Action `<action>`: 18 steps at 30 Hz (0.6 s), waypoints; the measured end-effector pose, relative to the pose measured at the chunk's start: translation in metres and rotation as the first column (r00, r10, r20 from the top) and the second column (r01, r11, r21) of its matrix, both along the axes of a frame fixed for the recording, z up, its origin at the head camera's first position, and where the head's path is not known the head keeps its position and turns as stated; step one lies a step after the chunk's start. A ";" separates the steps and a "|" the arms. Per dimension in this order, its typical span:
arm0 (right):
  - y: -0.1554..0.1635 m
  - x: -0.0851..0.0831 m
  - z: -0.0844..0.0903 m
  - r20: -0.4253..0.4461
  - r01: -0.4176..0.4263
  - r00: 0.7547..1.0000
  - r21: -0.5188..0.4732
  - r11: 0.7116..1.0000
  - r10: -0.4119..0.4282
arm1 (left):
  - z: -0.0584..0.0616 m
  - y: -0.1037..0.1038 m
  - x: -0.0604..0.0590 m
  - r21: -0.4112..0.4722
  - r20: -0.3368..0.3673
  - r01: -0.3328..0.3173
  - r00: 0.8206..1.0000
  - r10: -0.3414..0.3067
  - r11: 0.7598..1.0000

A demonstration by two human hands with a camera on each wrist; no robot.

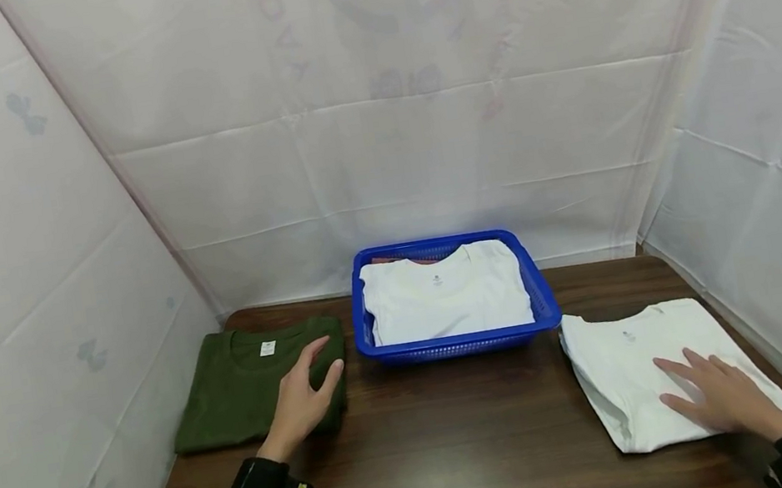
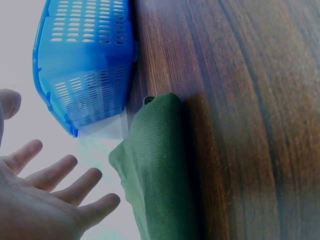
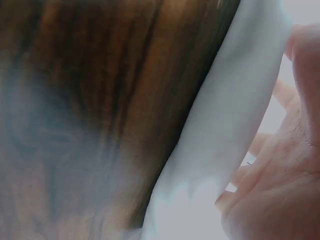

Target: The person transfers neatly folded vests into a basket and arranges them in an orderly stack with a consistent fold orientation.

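Note:
A folded dark green T-shirt [image 1: 231, 394] with a white neck label lies at the left of the table. Over its right part hovers my left hand [image 1: 304, 405], fingers spread and holding nothing; the left wrist view shows the hand [image 2: 45, 195] beside the folded green edge [image 2: 160, 170]. On the right lies a folded white T-shirt [image 1: 631, 377]. My right hand [image 1: 724, 394] is over its lower right part, fingers extended; in the right wrist view the palm [image 3: 280, 175] is close above the white cloth [image 3: 215, 120].
Between the two shirts, a blue plastic basket [image 1: 452, 346] stands at the back of the brown wooden table [image 1: 450, 437]. Another folded white T-shirt [image 1: 448, 299] lies in it, with a reddish cloth [image 1: 401, 260] showing behind. White sheeting [image 1: 379, 161] encloses the back and sides.

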State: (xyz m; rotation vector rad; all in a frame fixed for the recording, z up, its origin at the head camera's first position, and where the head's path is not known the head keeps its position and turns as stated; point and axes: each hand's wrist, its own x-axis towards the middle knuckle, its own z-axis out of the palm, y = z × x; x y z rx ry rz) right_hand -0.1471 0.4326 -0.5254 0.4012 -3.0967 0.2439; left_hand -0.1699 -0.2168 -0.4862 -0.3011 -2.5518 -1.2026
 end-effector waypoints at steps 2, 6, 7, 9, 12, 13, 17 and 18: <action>0.000 0.004 -0.001 -0.012 -0.012 1.000 -0.009 1.000 0.012 | 0.000 0.000 0.000 -0.002 -0.002 0.003 1.000 -0.003 1.000; -0.002 0.011 0.000 -0.021 -0.038 0.999 -0.015 0.999 0.038 | 0.000 0.000 0.002 -0.001 0.004 0.006 1.000 -0.006 1.000; -0.002 0.012 0.001 -0.020 -0.046 0.999 -0.018 0.999 0.046 | 0.000 0.000 0.002 0.001 0.006 0.005 1.000 -0.005 1.000; -0.002 0.014 0.003 -0.012 -0.062 0.998 -0.017 0.998 0.062 | 0.000 0.000 0.002 0.000 0.007 0.002 1.000 -0.002 1.000; 0.001 0.015 0.007 0.019 -0.092 0.996 -0.011 0.996 0.093 | 0.000 0.001 0.003 -0.002 0.010 -0.002 1.000 0.002 1.000; 0.002 0.014 0.009 0.037 -0.103 0.994 -0.012 0.995 0.103 | 0.000 0.001 0.003 -0.001 0.012 -0.004 1.000 0.004 1.000; 0.006 0.008 0.019 0.051 -0.151 0.987 -0.064 0.986 0.154 | 0.000 0.002 0.004 -0.005 0.013 -0.001 1.000 0.001 1.000; 0.007 0.005 0.023 0.055 -0.145 0.987 -0.077 0.986 0.149 | 0.001 0.003 0.005 -0.005 0.012 0.001 1.000 -0.001 1.000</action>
